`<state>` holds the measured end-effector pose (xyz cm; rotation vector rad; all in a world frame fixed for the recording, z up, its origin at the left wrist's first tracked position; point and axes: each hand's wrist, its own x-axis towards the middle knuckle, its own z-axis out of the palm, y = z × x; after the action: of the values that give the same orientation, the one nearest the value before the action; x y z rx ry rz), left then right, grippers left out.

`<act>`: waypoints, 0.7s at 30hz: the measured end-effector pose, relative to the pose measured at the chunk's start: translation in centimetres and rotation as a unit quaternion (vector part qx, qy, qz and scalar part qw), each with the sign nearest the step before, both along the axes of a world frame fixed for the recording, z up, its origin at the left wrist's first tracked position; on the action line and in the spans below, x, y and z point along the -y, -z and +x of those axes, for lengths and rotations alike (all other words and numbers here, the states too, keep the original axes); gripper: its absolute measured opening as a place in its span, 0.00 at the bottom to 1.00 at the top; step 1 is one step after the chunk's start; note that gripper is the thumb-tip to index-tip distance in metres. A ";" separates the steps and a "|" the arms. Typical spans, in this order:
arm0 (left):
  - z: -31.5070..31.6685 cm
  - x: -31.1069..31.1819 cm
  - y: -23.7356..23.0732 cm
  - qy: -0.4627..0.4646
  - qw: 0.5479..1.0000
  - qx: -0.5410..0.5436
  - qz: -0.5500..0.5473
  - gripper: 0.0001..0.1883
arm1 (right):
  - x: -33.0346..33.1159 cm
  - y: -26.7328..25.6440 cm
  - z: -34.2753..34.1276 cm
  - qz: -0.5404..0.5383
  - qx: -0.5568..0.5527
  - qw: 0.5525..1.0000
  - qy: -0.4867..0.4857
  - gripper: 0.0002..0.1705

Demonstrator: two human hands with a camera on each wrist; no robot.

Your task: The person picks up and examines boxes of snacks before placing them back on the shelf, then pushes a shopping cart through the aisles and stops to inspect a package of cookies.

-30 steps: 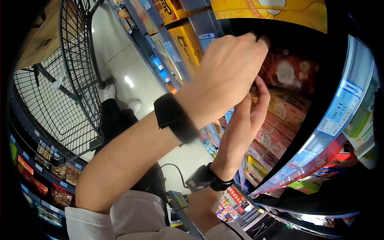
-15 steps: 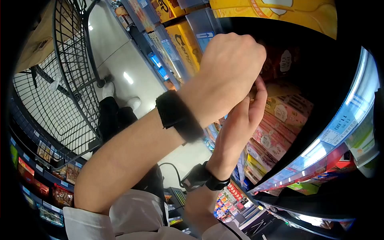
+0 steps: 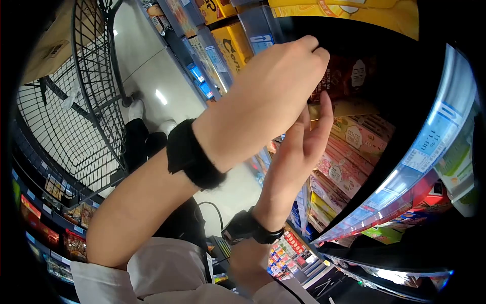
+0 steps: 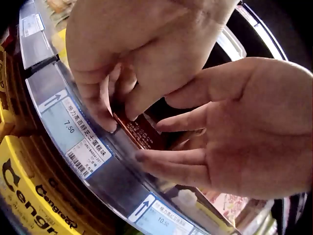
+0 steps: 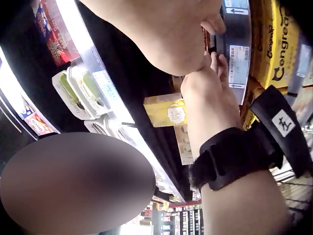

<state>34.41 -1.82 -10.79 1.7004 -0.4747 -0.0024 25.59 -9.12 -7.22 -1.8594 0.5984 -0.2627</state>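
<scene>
In the head view my left hand (image 3: 276,83) reaches into a dark shelf bay from above. The left wrist view has its thumb and fingers pinching a dark brown snack box (image 4: 142,132) by one end. The box's printed narrow side shows behind the shelf's clear front strip (image 4: 105,169); much of the box is hidden by my hands. Just below, my right hand (image 3: 298,147) is turned palm in with fingers extended, its fingertips right at the box's edge. Pink snack boxes (image 3: 344,157) stand in a row beside it, and a yellow box (image 5: 164,111) appears in the right wrist view.
A wire shopping cart (image 3: 96,126) with a brown paper bag (image 3: 48,48) stands at the left. Yellow boxes (image 3: 232,48) fill the neighbouring shelf. A curved shelf edge with a price label (image 3: 430,137) borders the bay on the right.
My left wrist and forearm have shifted left and the left hand has tilted, uncovering printing on the brown box's side. My right hand has moved slightly left, its fingers straighter.
</scene>
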 end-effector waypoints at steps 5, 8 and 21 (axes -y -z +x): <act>-3.2 -3.5 -0.2 -0.030 0.999 -0.005 -0.012 0.18 | -2.4 0.3 -1.7 -0.109 0.083 0.991 -0.003 0.31; -7.6 -9.7 0.6 -0.018 0.997 -0.064 0.037 0.18 | -3.8 1.8 -3.8 -0.159 0.125 0.976 -0.080 0.26; -38.2 -38.9 19.7 -0.007 0.796 -0.223 0.562 0.35 | -19.7 18.6 -20.3 -0.252 -0.041 0.787 -0.562 0.21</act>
<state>-3.79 37.09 -30.50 2.7564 -0.0522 -0.8087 5.29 10.61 -25.83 -2.4143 -0.6626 0.5128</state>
